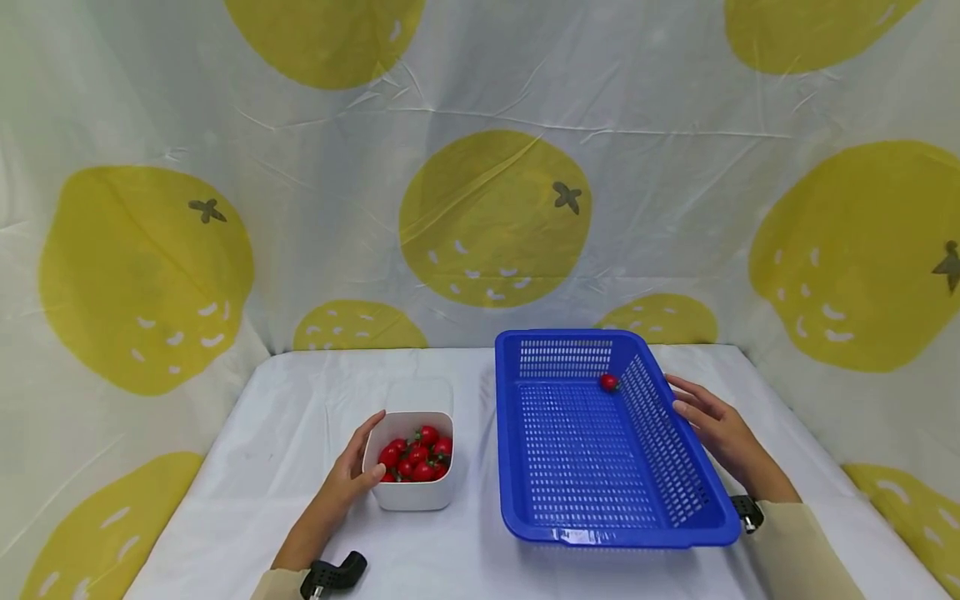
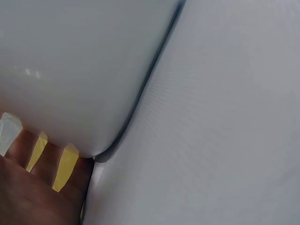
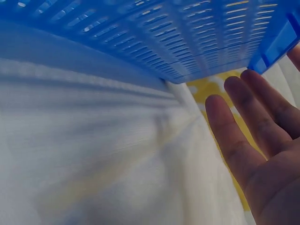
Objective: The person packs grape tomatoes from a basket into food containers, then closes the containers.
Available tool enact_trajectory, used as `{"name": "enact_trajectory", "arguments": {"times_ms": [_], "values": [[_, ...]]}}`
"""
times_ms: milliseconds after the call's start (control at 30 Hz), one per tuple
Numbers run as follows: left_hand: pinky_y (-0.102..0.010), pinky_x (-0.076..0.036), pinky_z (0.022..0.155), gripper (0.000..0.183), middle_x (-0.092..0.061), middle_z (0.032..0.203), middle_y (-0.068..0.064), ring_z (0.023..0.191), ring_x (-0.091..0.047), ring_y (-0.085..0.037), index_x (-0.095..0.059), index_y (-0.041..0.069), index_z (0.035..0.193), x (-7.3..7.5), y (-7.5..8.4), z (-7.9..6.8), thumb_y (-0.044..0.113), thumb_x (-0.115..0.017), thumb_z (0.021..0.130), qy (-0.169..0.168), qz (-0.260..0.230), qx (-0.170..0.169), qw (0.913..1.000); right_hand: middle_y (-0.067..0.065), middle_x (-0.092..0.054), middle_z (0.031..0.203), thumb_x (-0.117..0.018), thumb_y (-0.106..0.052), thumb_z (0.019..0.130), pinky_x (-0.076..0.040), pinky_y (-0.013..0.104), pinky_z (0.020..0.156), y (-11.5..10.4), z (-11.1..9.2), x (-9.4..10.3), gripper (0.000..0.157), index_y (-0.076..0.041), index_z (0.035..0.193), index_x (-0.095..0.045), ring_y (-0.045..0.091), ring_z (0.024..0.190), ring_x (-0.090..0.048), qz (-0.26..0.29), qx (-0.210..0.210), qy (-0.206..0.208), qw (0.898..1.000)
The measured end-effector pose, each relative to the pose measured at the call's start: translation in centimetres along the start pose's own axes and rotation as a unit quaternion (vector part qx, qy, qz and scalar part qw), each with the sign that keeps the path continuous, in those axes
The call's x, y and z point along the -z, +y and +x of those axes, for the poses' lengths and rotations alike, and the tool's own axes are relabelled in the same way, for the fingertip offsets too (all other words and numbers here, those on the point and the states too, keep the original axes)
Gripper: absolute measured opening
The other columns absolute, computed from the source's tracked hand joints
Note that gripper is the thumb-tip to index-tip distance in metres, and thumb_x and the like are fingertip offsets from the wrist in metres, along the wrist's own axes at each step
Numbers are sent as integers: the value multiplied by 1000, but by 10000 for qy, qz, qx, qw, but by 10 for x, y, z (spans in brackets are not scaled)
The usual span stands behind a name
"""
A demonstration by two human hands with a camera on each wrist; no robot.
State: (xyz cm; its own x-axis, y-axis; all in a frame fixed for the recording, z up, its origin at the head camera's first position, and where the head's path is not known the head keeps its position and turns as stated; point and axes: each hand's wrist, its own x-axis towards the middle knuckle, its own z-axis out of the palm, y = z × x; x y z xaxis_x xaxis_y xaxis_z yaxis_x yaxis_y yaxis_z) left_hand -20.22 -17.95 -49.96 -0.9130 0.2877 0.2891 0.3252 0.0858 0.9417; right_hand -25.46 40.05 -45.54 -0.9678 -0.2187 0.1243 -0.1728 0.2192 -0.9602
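In the head view a white square container (image 1: pixel 415 497) stands on the table, holding several red cherry tomatoes (image 1: pixel 417 454). My left hand (image 1: pixel 348 467) grips its left side, thumb over the near part of the rim and fingers along the wall. The left wrist view shows those fingers (image 2: pixel 44 164) against the container's smooth side. To the right is a blue plastic basket (image 1: pixel 506 450) with slotted walls. A single cherry tomato (image 1: pixel 609 382) lies in its far right corner. My right hand (image 1: pixel 723 433) touches the basket's right rim, its fingers fairly straight, palm apart from the wall.
A pale, translucent lid-like piece (image 1: pixel 420 393) lies just behind the container. White cloth covers the table (image 1: pixel 247 467). Behind it and at both sides hangs a sheet (image 1: pixel 322 208) printed with yellow fruit. Each wrist wears a black strap (image 1: pixel 746 512).
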Motion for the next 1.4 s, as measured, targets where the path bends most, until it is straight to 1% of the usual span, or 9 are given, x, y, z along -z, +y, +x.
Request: {"name": "enact_trajectory", "arguments": {"times_ms": [167,300,433,600,700,867,1000,1233,1400], "values": [[-21,-38,101,71,-30,151,-16,134,-34,-23,-22,17,153,1,-2,1,10,-52,90,-40,-18,-17,10000,-9,-58,124,-44,-19,103,-57,38,79,5,-2,-2,52,-18,153,-28,14,102,-65,545,-75,-134,9984],[-20,-37,101,71,-30,151,-14,134,-34,-20,-22,19,153,1,-3,0,11,-52,89,3,4,65,10000,-7,-60,124,-41,-16,104,-57,41,77,10,-1,-3,52,-16,154,-24,18,101,-66,917,78,-300,9953],[-20,-37,101,71,-30,151,-15,134,-34,-20,-22,20,154,2,-5,-1,11,-51,90,-19,-11,57,10000,0,-62,123,-36,-12,105,-58,43,75,15,0,-4,52,-13,154,-19,23,99,-67,1494,300,-587,9866],[-22,-38,100,71,-28,151,-18,133,-35,-22,-21,19,154,2,-8,-1,10,-50,91,-64,-40,-5,10000,3,-62,122,-33,-15,105,-57,48,74,18,-3,-8,52,-24,155,-20,28,98,-67,2123,34,-652,9750],[-22,-39,100,71,-27,152,-18,134,-35,-22,-21,20,154,1,-8,-1,9,-50,90,-49,-80,29,10000,0,-62,124,-34,-20,105,-56,50,74,16,-5,-10,51,-30,154,-21,28,99,-67,2159,-209,-474,9750],[-23,-39,101,71,-29,151,-19,134,-34,-25,-22,18,154,0,-6,0,6,-51,89,-41,-232,-25,9997,-2,-60,127,-36,-24,105,-55,54,77,12,-6,-13,53,-33,154,-20,28,102,-66,2105,-440,-279,9762],[-22,-38,102,73,-28,150,-22,135,-34,-24,-21,15,154,0,-6,1,8,-55,90,-100,-431,-192,9988,-1,-60,128,-36,-24,105,-54,54,79,8,-6,-13,54,-31,155,-17,29,103,-66,2124,-486,-289,9755],[-23,-38,104,79,-25,150,-28,136,-34,-22,-17,13,155,0,-7,1,24,-64,92,-400,-523,-537,9964,-1,-60,127,-33,-22,105,-56,50,78,5,-8,-12,53,-29,155,-16,26,101,-66,2262,-398,-372,9726],[-22,-38,103,79,-25,151,-26,136,-33,-24,-16,14,155,4,-3,1,15,-63,91,-439,-506,-419,9969,0,-60,128,-34,-23,105,-54,52,80,2,-7,-15,52,-33,154,-18,27,103,-66,2345,-515,-374,9700]]}}
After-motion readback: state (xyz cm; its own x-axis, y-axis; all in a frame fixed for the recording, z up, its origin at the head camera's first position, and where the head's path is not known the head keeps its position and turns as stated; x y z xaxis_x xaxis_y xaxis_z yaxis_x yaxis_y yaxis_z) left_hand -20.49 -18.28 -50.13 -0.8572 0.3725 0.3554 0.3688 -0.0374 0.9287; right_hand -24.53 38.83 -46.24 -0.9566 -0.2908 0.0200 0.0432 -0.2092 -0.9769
